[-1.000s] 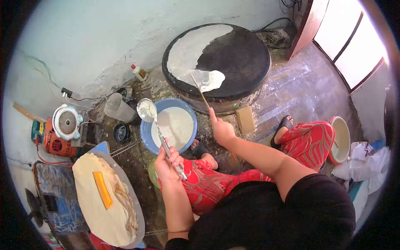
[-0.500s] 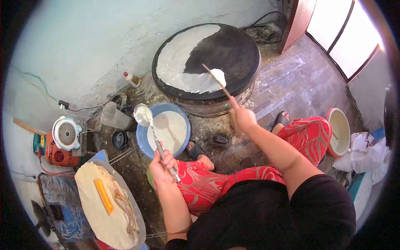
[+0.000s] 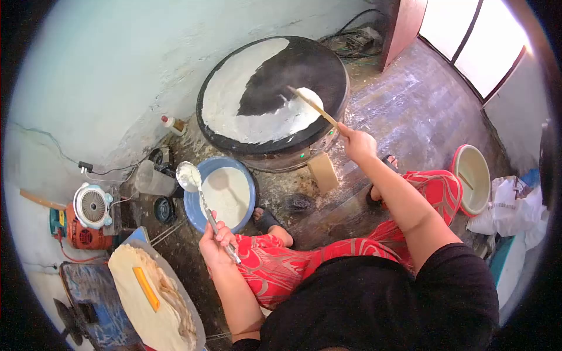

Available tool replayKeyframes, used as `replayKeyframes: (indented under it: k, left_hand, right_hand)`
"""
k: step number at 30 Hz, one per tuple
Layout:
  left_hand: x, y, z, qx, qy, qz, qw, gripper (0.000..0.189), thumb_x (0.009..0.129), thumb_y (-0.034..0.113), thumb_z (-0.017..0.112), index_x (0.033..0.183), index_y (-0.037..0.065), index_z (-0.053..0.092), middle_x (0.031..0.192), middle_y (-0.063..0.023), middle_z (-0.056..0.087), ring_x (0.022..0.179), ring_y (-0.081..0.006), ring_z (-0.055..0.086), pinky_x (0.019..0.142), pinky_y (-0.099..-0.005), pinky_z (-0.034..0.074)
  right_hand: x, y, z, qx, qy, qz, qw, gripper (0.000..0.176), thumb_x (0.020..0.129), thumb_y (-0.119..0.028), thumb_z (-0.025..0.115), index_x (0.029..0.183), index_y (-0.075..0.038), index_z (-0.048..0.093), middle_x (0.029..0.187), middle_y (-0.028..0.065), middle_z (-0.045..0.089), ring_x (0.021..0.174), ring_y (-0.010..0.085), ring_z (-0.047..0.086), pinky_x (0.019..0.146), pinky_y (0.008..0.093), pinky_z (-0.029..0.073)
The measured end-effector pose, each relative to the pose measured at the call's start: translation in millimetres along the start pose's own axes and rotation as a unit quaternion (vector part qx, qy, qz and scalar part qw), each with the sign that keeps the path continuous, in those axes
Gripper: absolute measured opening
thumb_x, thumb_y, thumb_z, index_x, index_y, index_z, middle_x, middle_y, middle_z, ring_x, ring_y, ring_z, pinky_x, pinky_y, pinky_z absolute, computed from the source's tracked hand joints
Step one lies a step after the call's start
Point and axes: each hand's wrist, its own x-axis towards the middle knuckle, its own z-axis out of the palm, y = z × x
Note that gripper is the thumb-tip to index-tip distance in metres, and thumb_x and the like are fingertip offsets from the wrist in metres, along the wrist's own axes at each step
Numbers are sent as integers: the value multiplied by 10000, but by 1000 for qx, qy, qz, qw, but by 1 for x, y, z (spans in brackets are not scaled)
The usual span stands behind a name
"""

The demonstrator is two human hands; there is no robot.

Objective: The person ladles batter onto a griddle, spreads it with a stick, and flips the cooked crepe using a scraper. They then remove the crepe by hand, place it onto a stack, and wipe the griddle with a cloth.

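My left hand point(image 3: 217, 241) is closed round the handle of a metal ladle point(image 3: 188, 176), whose bowl is coated with white batter. Below that bowl stands a blue basin point(image 3: 192, 205) with white batter point(image 3: 227, 196) in it. My right hand point(image 3: 357, 144) grips a wooden stick point(image 3: 323, 113). The stick's far end reaches over the round black griddle point(image 3: 293, 67), where it meets the batter. A pale layer of batter point(image 3: 228, 88) covers the griddle's left and front part, curving round to the right; the middle and far right surface is dark.
At lower left lies a stack of thin flatbreads point(image 3: 140, 298) with an orange strip point(image 3: 146, 288) on top. A small fan point(image 3: 93, 205), a clear jug point(image 3: 153, 178) and a bottle point(image 3: 174, 124) stand along the wall. On the right are a pale tub point(image 3: 475, 193) and plastic bags point(image 3: 504, 207).
The batter has spread further round the griddle's front right, with my right hand and the stick moving round that side. My left hand still holds the ladle. The whole view has shifted slightly.
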Motion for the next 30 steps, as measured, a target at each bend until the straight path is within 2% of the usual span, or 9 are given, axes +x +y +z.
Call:
replayKeyframes:
  k: [3,5,12,15,18,20,23,27,30]
  left_hand:
    - [1,-4,6,-14,4,-2,1000,294,913,187,371,1143,35,473,711,-74,457,462,-101,395,371,-212,352]
    - [3,-4,5,-11,5,-4,1000,298,910,179,375,1151,32,471,709,-75,452,466,-100,395,371,-216,352]
    - [6,-20,21,6,30,10,999,289,914,176,366,1123,11,478,704,-68,460,461,-99,397,363,-213,344]
    - [12,-21,25,-16,23,-7,1000,293,916,186,366,1121,10,479,703,-71,465,469,-98,400,372,-212,354]
    - [14,-26,29,-11,27,1,1000,300,916,181,365,1129,2,476,705,-75,472,469,-102,404,372,-216,362]
    - [17,-28,29,1,27,10,1000,308,915,177,365,1140,-5,469,708,-78,475,472,-107,412,374,-221,372]
    - [22,-32,34,0,42,6,999,304,914,176,364,1132,-5,473,713,-79,475,471,-108,415,374,-221,371]
    - [31,-38,41,-2,64,13,998,299,913,171,360,1128,-4,473,712,-83,474,468,-110,416,369,-222,366]
    - [34,-40,47,-5,80,22,997,296,913,166,352,1125,-3,470,708,-85,469,465,-110,419,366,-223,368]
  right_hand:
    - [4,-6,16,194,99,36,975,524,762,-138,486,1249,-316,417,696,96,604,665,257,606,567,393,470]
    - [-23,-14,8,102,19,-144,984,463,764,-139,481,1202,-290,477,695,103,601,659,273,595,583,390,470]
    - [29,58,-20,-26,91,-59,994,372,760,-143,486,1104,-266,557,701,89,596,653,260,593,579,377,478]
    - [41,47,-23,71,28,27,997,427,747,-132,497,1144,-285,526,737,71,592,653,229,596,574,368,480]
    - [19,55,3,209,23,-60,976,472,739,-155,526,1178,-328,495,650,54,537,587,264,562,520,405,454]
    - [11,79,-12,61,55,-201,976,434,745,-158,518,1152,-311,524,619,74,538,570,270,552,507,407,445]
    - [67,127,-14,-25,118,-156,980,437,746,-164,521,1160,-302,518,632,68,543,581,268,557,490,408,441]
    - [119,95,-34,-79,51,-71,993,512,730,-131,519,1210,-302,471,741,60,609,642,251,608,562,381,482]
    - [100,86,-22,166,5,-131,977,479,742,-137,491,1194,-295,492,684,81,593,628,263,602,531,394,475]
